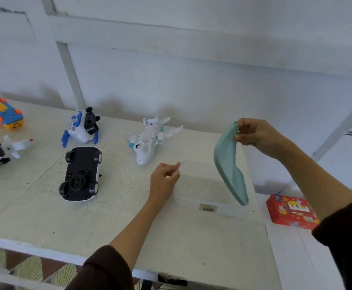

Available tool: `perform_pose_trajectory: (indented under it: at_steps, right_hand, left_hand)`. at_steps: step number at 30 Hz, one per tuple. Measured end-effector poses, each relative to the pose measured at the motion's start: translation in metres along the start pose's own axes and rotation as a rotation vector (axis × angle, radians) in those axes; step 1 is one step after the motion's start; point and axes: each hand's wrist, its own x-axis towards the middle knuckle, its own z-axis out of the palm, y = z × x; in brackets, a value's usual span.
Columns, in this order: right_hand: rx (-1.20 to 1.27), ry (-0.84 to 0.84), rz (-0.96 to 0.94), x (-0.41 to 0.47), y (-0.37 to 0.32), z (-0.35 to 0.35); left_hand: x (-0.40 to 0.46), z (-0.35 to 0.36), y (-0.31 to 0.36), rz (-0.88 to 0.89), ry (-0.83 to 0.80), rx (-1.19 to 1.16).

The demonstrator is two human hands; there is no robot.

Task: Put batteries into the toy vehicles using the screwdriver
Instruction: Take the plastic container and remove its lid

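Observation:
My right hand (252, 132) pinches the top edge of a teal lid (228, 164) and holds it tilted in the air above a clear plastic box (204, 204) on the white table (129, 227). My left hand (164, 176) hovers at the box's left rim with loosely curled fingers, holding nothing. Toy vehicles lie upside down further left: a black-bottomed car (81, 174), a white plane (150, 141) and a white and blue toy (83, 127). No screwdriver or batteries show.
An orange and blue toy (3, 113) and a white and red toy (1, 152) lie at the table's left end. A red printed carton (292, 212) sits on a lower surface to the right. A wall stands close behind the table.

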Motion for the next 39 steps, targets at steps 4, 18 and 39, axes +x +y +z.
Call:
perform_pose_trajectory:
  at_steps: [4, 18, 39]
  right_hand:
    - [0.14, 0.015, 0.009, -0.001, 0.005, -0.008]
    - [0.358, 0.208, -0.049, -0.033, -0.025, -0.015]
    - [-0.092, 0.368, 0.16, -0.127, 0.06, 0.067]
  left_hand:
    - [0.002, 0.002, 0.002, -0.032, -0.006, -0.009]
    - [0.002, 0.003, 0.001, -0.061, -0.024, -0.122]
    - [0.004, -0.011, 0.02, 0.109, -0.286, 0.183]
